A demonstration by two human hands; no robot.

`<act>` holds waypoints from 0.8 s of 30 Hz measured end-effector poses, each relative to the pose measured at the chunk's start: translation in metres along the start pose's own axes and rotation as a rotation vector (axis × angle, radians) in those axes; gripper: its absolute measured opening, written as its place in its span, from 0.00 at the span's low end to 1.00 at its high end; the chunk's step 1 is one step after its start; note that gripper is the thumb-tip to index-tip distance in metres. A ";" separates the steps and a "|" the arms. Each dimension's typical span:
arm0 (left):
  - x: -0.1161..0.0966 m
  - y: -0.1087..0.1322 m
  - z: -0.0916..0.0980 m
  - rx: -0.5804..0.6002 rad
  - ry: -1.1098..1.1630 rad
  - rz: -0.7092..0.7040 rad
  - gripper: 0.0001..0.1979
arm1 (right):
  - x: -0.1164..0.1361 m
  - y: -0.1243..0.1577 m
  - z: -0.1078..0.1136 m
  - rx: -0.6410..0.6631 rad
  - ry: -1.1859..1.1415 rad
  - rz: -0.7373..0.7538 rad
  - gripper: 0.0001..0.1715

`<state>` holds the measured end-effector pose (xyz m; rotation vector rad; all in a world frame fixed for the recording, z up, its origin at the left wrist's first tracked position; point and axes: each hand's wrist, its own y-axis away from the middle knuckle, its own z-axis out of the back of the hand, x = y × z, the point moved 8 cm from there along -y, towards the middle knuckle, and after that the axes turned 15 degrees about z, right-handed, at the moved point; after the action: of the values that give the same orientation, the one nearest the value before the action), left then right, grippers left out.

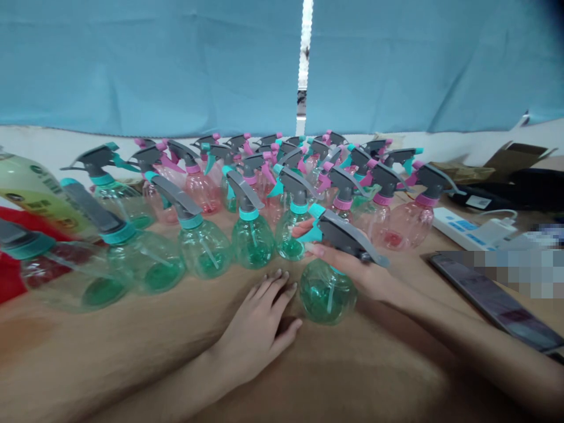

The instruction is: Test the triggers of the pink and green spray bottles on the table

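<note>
A clear green spray bottle with a grey and teal trigger head stands upright in front of the others. My right hand is wrapped around its neck, under the trigger head, with fingers reaching forward past the teal trigger. Just left of that bottle, my left hand lies flat on the wooden table, fingers spread and holding nothing. Beyond my hands is a row of green spray bottles, among them one with a teal collar and another. Pink spray bottles crowd behind and to the right.
On the right lie a dark phone, a white power strip with a plug in it, and an open cardboard box. A large labelled bottle leans at the left over something red. Blue cloth hangs behind.
</note>
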<state>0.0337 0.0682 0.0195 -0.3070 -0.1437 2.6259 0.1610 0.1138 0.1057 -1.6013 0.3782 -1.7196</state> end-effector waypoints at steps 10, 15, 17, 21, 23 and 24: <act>-0.001 0.000 0.001 0.003 -0.011 -0.010 0.24 | -0.001 0.000 0.001 0.008 0.027 -0.013 0.11; 0.000 0.001 0.001 -0.002 -0.004 -0.006 0.23 | -0.001 0.001 0.001 0.005 0.027 -0.021 0.11; 0.001 0.001 0.001 -0.011 0.004 -0.002 0.23 | -0.001 0.001 0.001 0.001 0.021 -0.026 0.11; 0.001 0.001 0.000 -0.004 0.006 0.002 0.24 | 0.000 0.000 0.001 0.007 0.056 -0.036 0.10; 0.000 0.000 -0.001 0.011 -0.003 0.002 0.24 | 0.000 0.000 0.001 0.020 0.089 -0.045 0.10; 0.000 0.000 -0.001 0.016 -0.007 0.002 0.24 | 0.000 0.000 0.000 0.028 0.104 -0.051 0.10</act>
<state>0.0340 0.0683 0.0189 -0.2924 -0.1250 2.6290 0.1614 0.1134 0.1059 -1.5173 0.3654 -1.8440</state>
